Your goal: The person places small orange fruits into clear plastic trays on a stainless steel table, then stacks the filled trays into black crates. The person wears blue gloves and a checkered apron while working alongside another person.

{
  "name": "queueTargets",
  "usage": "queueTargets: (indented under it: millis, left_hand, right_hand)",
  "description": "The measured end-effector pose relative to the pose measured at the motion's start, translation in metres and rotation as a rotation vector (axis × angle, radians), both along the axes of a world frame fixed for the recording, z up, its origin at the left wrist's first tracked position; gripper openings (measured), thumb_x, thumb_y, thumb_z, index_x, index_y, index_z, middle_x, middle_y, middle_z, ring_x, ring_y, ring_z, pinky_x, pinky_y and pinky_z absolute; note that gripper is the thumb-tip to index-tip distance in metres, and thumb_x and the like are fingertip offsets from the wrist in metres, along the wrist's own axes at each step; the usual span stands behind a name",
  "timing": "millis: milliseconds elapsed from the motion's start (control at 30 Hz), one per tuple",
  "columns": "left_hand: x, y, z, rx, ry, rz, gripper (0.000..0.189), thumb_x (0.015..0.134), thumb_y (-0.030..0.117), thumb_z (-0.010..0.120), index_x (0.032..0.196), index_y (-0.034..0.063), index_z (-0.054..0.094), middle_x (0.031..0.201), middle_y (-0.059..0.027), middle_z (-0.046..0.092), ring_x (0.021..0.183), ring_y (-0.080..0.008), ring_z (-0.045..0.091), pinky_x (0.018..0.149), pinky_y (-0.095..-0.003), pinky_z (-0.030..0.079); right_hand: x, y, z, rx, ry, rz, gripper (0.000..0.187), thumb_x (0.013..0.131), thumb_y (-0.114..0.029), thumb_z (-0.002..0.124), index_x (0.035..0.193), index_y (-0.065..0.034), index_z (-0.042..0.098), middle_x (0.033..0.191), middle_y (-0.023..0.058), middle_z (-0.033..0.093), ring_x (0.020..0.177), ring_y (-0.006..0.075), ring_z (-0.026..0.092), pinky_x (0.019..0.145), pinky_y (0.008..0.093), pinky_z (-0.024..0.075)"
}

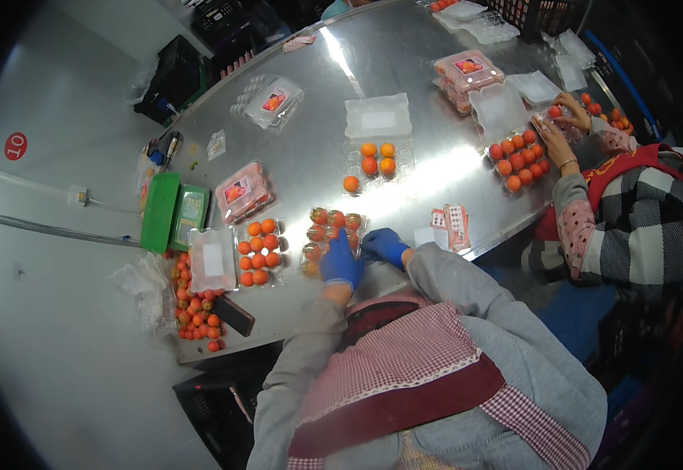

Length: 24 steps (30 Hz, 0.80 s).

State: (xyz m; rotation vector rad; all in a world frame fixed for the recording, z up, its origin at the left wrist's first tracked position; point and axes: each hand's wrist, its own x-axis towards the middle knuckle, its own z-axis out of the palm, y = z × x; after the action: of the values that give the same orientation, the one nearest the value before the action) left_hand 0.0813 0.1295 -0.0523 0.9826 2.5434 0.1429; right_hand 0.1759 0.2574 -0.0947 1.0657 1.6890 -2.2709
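In a blue glove, my left hand (342,263) reaches over a clear plastic tray of orange-red fruit (318,232), its fingertips over the fruit at the tray's right part. My right hand (383,244), also gloved in blue, is at the tray's right edge with its fingers bent; whether it grips anything is hidden. Left of them lies an open clear tray of orange fruit (258,260) with its padded lid (213,259) folded back. Farther up, another open tray (376,158) holds several orange fruits in part of its cups.
Loose fruit (198,317) and a phone (234,315) lie at the table's left corner, near a green container (160,212). Closed packs (245,192) stand behind. Labels (456,225) lie at the right front edge. A co-worker's hands (558,132) are beside a filled tray (518,161).
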Motion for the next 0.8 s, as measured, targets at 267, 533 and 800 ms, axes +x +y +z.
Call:
queueTargets:
  millis: [267, 533, 800]
  left_hand:
    - [-0.01, -0.006, 0.04, 0.066, -0.129, -0.047, 0.088, 0.077, 0.04, 0.079, 0.15, 0.0082, 0.04, 0.136, -0.0204, 0.058, 0.116, -0.0349, 0.064, 0.096, -0.0417, 0.052]
    - [-0.023, -0.008, 0.048, 0.052, -0.217, -0.027, 0.09, 0.07, 0.045, 0.083, 0.143, 0.0071, 0.048, 0.128, -0.0173, 0.066, 0.114, -0.0305, 0.067, 0.096, -0.0386, 0.053]
    - [-0.019, -0.01, 0.056, 0.128, -0.278, 0.041, 0.084, 0.068, 0.042, 0.081, 0.138, 0.006, 0.052, 0.123, -0.0169, 0.068, 0.112, -0.0317, 0.067, 0.095, -0.039, 0.054]
  right_hand:
    - [0.018, -0.011, -0.007, 0.158, 0.298, -0.05, 0.016, 0.091, -0.018, 0.071, 0.097, -0.0036, 0.068, 0.087, 0.0062, 0.069, 0.074, 0.0121, 0.064, 0.066, 0.0259, 0.0525]
    - [0.018, -0.021, 0.02, -0.348, 0.283, -0.081, 0.028, 0.095, -0.018, 0.065, 0.12, -0.006, 0.061, 0.084, 0.001, 0.06, 0.071, 0.0078, 0.054, 0.063, 0.023, 0.0454]
    - [0.017, -0.029, 0.019, -0.233, 0.253, 0.081, 0.045, 0.102, -0.025, 0.056, 0.143, -0.0066, 0.052, 0.11, 0.0043, 0.064, 0.093, 0.0131, 0.061, 0.084, 0.0281, 0.0518]
